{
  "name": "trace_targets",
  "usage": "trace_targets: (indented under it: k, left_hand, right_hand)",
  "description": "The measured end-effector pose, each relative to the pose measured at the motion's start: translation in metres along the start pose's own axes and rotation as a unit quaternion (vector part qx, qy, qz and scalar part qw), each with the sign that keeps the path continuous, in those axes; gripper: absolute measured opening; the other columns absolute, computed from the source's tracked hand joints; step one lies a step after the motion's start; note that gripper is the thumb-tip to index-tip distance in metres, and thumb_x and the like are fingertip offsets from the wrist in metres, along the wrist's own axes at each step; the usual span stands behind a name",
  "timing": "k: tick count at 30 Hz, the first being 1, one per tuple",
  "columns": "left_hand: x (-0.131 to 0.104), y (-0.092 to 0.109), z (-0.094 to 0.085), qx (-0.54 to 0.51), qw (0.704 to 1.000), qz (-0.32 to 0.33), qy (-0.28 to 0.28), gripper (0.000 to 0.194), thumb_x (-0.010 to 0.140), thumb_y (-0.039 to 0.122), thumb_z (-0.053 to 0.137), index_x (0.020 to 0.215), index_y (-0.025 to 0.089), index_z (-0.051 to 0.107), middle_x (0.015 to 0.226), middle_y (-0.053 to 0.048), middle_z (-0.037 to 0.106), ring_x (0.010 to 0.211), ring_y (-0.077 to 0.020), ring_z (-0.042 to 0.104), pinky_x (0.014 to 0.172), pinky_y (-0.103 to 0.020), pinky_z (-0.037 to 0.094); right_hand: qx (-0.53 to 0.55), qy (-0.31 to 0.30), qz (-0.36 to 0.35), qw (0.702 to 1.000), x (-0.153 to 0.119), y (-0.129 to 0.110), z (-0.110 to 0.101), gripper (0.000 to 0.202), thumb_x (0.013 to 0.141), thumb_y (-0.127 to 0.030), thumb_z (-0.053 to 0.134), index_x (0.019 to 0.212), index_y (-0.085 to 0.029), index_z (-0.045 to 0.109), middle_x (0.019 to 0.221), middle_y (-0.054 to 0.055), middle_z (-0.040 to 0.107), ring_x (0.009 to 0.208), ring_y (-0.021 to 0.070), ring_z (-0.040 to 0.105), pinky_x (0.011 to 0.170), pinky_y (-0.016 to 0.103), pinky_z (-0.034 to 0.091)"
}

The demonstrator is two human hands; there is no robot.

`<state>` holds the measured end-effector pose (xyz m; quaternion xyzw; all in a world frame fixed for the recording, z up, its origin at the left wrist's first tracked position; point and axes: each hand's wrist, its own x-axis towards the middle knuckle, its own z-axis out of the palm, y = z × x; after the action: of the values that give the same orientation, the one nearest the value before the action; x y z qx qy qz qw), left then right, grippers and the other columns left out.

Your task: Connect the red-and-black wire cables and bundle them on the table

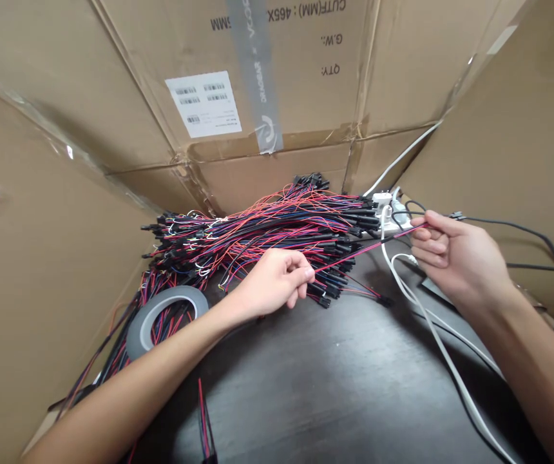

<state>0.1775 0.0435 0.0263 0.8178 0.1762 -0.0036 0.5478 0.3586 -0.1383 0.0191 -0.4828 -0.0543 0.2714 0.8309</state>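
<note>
A thin red and dark wire strand [371, 247] stretches nearly straight between my two hands. My left hand [286, 277], at the middle of the view, pinches its near end. Farther right and higher, my right hand [439, 245] grips the other end between thumb and fingers, over the white cables. Just behind my left hand lies a large pile of wire harnesses [257, 222], red, blue and black with black connectors. A grey tape roll [136, 328] rests on more wires, left of my left hand.
Cardboard walls [301, 103] enclose the back and sides. A white power strip with plugs [383, 206] sits at the back right, and white cables [436, 341] run down the dark table [315, 386]. A short wire bundle [203, 419] lies at the front.
</note>
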Motion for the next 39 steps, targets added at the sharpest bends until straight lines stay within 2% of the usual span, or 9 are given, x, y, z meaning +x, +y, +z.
trace_targets:
  k: [5, 10, 14, 19, 23, 26, 29, 34, 39]
  left_hand:
    - [-0.001, -0.002, 0.001, -0.002, 0.999, 0.017, -0.029, 0.017, 0.087, 0.023, 0.052, 0.072, 0.014, 0.053, 0.057, 0.001, 0.062, 0.038, -0.0047, 0.05, 0.039, -0.014, 0.034]
    - [0.0, -0.002, -0.002, -0.028, 0.997, 0.017, -0.063, 0.018, 0.09, 0.019, 0.045, 0.076, 0.013, 0.053, 0.05, 0.003, 0.057, 0.031, -0.0029, 0.042, 0.036, -0.013, 0.028]
    - [0.001, -0.005, -0.002, -0.033, 0.997, 0.018, -0.071, 0.017, 0.091, 0.021, 0.044, 0.081, 0.013, 0.054, 0.049, 0.004, 0.057, 0.031, -0.0029, 0.042, 0.035, -0.013, 0.027]
    - [0.001, -0.008, -0.002, -0.062, 0.994, 0.024, -0.091, 0.013, 0.092, 0.024, 0.045, 0.098, 0.015, 0.053, 0.052, 0.005, 0.057, 0.033, -0.0038, 0.045, 0.036, -0.013, 0.028]
    - [0.0, -0.007, -0.002, -0.082, 0.991, 0.019, -0.101, 0.015, 0.091, 0.029, 0.049, 0.094, 0.015, 0.054, 0.054, 0.004, 0.058, 0.035, -0.0042, 0.046, 0.035, -0.014, 0.026]
    - [-0.002, -0.004, 0.001, -0.081, 0.991, 0.02, -0.104, 0.017, 0.091, 0.032, 0.051, 0.092, 0.015, 0.054, 0.054, 0.004, 0.058, 0.035, -0.0047, 0.046, 0.036, -0.014, 0.027]
    - [-0.004, -0.002, 0.006, -0.061, 0.994, 0.039, -0.086, 0.017, 0.091, 0.032, 0.051, 0.09, 0.015, 0.054, 0.054, 0.005, 0.058, 0.035, -0.0049, 0.046, 0.038, -0.014, 0.031]
    - [-0.008, 0.0, 0.015, -0.03, 0.995, 0.066, -0.062, 0.018, 0.092, 0.027, 0.047, 0.083, 0.014, 0.056, 0.053, 0.004, 0.056, 0.036, -0.0052, 0.048, 0.04, -0.015, 0.034]
    - [-0.009, -0.002, 0.02, -0.043, 0.994, 0.059, -0.079, 0.018, 0.091, 0.026, 0.05, 0.08, 0.014, 0.057, 0.058, 0.002, 0.06, 0.039, -0.0057, 0.052, 0.04, -0.015, 0.037]
  right_hand:
    - [-0.02, -0.025, 0.006, 0.999, 0.002, -0.003, -0.006, 0.02, 0.085, -0.011, 0.054, 0.067, -0.011, 0.061, 0.061, 0.0, 0.04, 0.04, 0.0015, 0.026, 0.031, 0.012, 0.02]
    - [-0.012, -0.005, 0.013, 1.0, 0.0, -0.007, -0.005, 0.027, 0.089, -0.011, 0.048, 0.065, -0.011, 0.059, 0.061, -0.001, 0.038, 0.04, 0.0008, 0.024, 0.031, 0.013, 0.018]
    - [0.011, -0.004, 0.002, 1.0, 0.0, -0.002, 0.0, 0.025, 0.086, -0.012, 0.055, 0.062, -0.012, 0.059, 0.059, -0.002, 0.037, 0.039, 0.0009, 0.024, 0.031, 0.014, 0.017]
    - [-0.007, -0.088, 0.003, 0.996, -0.002, 0.012, 0.007, 0.018, 0.077, -0.026, 0.071, 0.064, -0.016, 0.064, 0.051, -0.004, 0.037, 0.041, 0.0032, 0.02, 0.031, 0.014, 0.016]
    - [-0.084, -0.13, -0.015, 0.988, -0.009, 0.024, 0.012, 0.014, 0.068, -0.024, 0.079, 0.065, -0.017, 0.067, 0.051, -0.002, 0.047, 0.04, 0.004, 0.03, 0.033, 0.016, 0.018]
    - [-0.123, -0.16, 0.011, 0.979, -0.016, 0.032, 0.016, 0.018, 0.065, -0.027, 0.081, 0.065, -0.018, 0.065, 0.053, -0.001, 0.053, 0.038, 0.005, 0.035, 0.032, 0.017, 0.018]
    - [-0.138, -0.194, 0.039, 0.97, -0.021, 0.039, 0.019, 0.023, 0.066, -0.03, 0.082, 0.066, -0.017, 0.064, 0.053, -0.001, 0.055, 0.037, 0.005, 0.036, 0.031, 0.016, 0.019]
    - [-0.15, -0.213, 0.057, 0.964, -0.028, 0.046, 0.022, 0.025, 0.064, -0.031, 0.083, 0.063, -0.016, 0.063, 0.051, 0.0, 0.058, 0.036, 0.0055, 0.039, 0.031, 0.015, 0.022]
    - [-0.163, -0.235, 0.09, 0.954, -0.037, 0.053, 0.027, 0.028, 0.063, -0.034, 0.084, 0.063, -0.015, 0.064, 0.051, 0.001, 0.059, 0.036, 0.0067, 0.042, 0.031, 0.016, 0.024]
